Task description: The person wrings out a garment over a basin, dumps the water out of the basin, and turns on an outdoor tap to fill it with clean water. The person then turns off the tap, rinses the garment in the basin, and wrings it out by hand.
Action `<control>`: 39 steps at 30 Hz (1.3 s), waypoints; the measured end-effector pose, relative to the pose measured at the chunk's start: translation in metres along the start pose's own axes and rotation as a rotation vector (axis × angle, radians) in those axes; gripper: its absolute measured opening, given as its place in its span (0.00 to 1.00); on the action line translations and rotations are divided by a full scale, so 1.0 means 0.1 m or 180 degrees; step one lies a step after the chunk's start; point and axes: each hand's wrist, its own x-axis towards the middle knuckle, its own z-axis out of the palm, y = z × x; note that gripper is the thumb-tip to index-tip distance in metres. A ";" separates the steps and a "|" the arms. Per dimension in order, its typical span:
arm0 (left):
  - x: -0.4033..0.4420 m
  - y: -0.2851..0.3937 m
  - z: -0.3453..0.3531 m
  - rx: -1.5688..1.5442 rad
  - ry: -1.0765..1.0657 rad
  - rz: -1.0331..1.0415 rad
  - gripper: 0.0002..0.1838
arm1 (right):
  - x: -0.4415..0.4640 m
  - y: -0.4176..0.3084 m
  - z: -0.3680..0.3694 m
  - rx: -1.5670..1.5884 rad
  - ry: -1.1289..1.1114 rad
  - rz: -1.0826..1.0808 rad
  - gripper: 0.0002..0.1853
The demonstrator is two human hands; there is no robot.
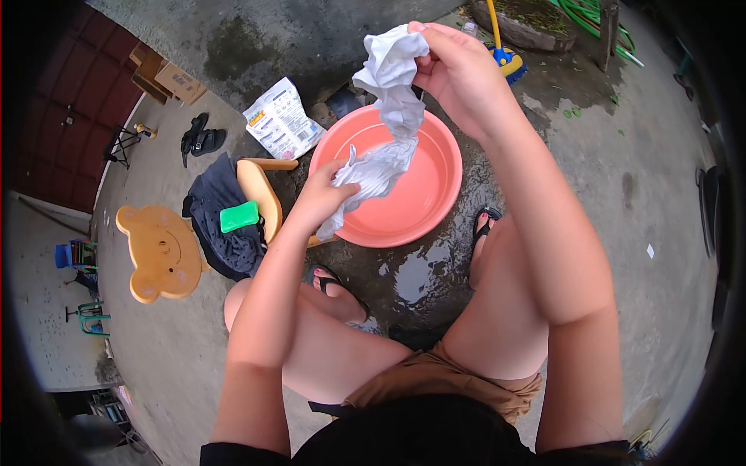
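Note:
A crumpled, twisted white cloth (398, 101) stretches between my two hands above a round pink basin (451, 167). My right hand (458, 74) is raised past the basin's far rim, with its thumb and fingers pinching the upper end of the cloth. Lower down, over the basin's left side, my left hand (330, 194) is closed around the other end. A loose bit of the cloth hangs below that hand. The basin's pink bottom shows; whether water stands in it I cannot tell.
A small tan chair (260, 194) at left carries dark clothing (225, 186) and a green bar (239, 217). Behind it lies a white printed packet (285, 124). Black sandals (203, 140) sit farther left. A blue-and-yellow brush (509, 62) stands at the back right. Wet concrete (416, 283) surrounds my feet.

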 end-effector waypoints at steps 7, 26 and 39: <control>0.15 -0.05 -0.08 -0.0340 0.0263 -0.0124 0.21 | 0.10 -0.16 -0.10 0.0772 0.0012 -0.0240 0.10; 0.27 0.60 0.19 -0.0257 0.0425 0.0791 0.17 | 0.05 0.48 0.19 0.0320 0.0310 0.0721 0.12; 0.19 0.56 -0.40 -0.0501 0.1547 0.1133 0.14 | 0.15 0.03 0.00 -0.0359 0.0188 0.0126 0.13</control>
